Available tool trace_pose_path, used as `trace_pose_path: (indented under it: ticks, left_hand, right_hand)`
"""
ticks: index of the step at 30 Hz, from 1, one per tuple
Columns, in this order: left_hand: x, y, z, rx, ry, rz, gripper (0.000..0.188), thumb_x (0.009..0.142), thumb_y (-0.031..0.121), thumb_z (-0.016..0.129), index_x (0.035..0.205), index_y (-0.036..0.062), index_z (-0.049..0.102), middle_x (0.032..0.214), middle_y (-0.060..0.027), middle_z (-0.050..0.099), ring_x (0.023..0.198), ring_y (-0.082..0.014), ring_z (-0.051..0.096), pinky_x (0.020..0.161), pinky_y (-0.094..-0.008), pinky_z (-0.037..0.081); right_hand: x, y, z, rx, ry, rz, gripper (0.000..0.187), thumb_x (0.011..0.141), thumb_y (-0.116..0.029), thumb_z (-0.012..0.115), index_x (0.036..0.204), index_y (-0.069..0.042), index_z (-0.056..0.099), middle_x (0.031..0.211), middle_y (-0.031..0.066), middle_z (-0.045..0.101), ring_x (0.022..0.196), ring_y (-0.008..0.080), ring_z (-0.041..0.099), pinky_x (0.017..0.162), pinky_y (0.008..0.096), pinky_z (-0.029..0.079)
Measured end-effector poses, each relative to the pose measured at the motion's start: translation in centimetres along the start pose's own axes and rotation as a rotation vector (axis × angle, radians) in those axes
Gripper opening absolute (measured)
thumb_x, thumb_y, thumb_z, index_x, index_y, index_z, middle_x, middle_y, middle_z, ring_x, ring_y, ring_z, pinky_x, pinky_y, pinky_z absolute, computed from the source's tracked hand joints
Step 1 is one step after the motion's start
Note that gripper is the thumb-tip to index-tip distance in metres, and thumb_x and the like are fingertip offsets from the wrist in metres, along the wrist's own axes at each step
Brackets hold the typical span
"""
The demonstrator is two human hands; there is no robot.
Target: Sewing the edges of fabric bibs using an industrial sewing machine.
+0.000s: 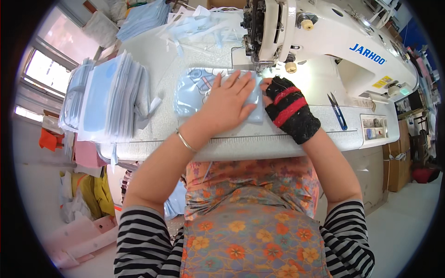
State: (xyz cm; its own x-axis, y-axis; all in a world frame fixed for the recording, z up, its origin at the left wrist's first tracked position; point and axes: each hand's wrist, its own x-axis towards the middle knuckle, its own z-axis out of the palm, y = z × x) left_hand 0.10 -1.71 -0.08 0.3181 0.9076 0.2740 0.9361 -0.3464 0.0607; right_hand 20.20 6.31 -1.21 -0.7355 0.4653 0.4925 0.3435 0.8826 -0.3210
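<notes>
Light-blue piece (pixel 189 95) under clear, shiny plastic lay flat on the tabletop (pixel 167 127), just left and on the near side of the sewing machine (pixel 333 34)'s needle head. Left hand (pixel 229 102): grip released, palm down, fingers extended and slightly spread, pressed on top of the piece, left of the sewing machine's needle. Right hand (pixel 291 109): in a fingerless black-and-red glove (pixel 299 123), fingers bent at the piece's right edge, close by the needle head on its near side; couldn't tell whether that grip pinched the edge or only touched it.

Counts: one piece under the hands, one sewing machine, one glove, one silver bangle (pixel 185 142) on the left wrist. One pair of thread snips (pixel 340 113), apart from both hands, near side of the sewing machine's arm. One small parts tray (pixel 374 128), near side of the sewing machine, toward its right end. Two bundles of blue-and-white pieces (pixel 104 95), side by side, well left of the sewing machine; layers too tightly packed to count. Loose pale strips (pixel 204 28), left of the sewing machine's head, too tangled to count.
</notes>
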Motion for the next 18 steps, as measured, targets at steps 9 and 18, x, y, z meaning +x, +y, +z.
trace_pose_path:
  ticks: [9, 18]
  left_hand:
    - [0.5, 0.7, -0.3, -0.032, 0.039, -0.006, 0.059, 0.089, 0.04, 0.058, 0.136, 0.0065, 0.047, 0.145, -0.0129, 0.044, 0.136, -0.0342, 0.038, 0.109, -0.0614, 0.028]
    - [-0.1, 1.7, 0.2, -0.028, 0.093, -0.055, 0.058, 0.088, 0.037, 0.06, 0.134, 0.0034, 0.049, 0.143, -0.0144, 0.046, 0.134, -0.0334, 0.042, 0.109, -0.0593, 0.03]
  right_hand:
    - [-0.2, 0.0, 0.0, -0.125, -0.001, -0.074, 0.038, 0.076, -0.012, 0.06, 0.111, 0.0, 0.061, 0.117, 0.0192, 0.061, 0.112, 0.0356, 0.057, 0.1, 0.0447, 0.044]
    - [-1.2, -0.4, -0.1, -0.108, -0.036, -0.07, 0.042, 0.076, -0.012, 0.061, 0.116, 0.0, 0.06, 0.121, 0.0195, 0.059, 0.113, 0.0355, 0.056, 0.101, 0.0447, 0.044]
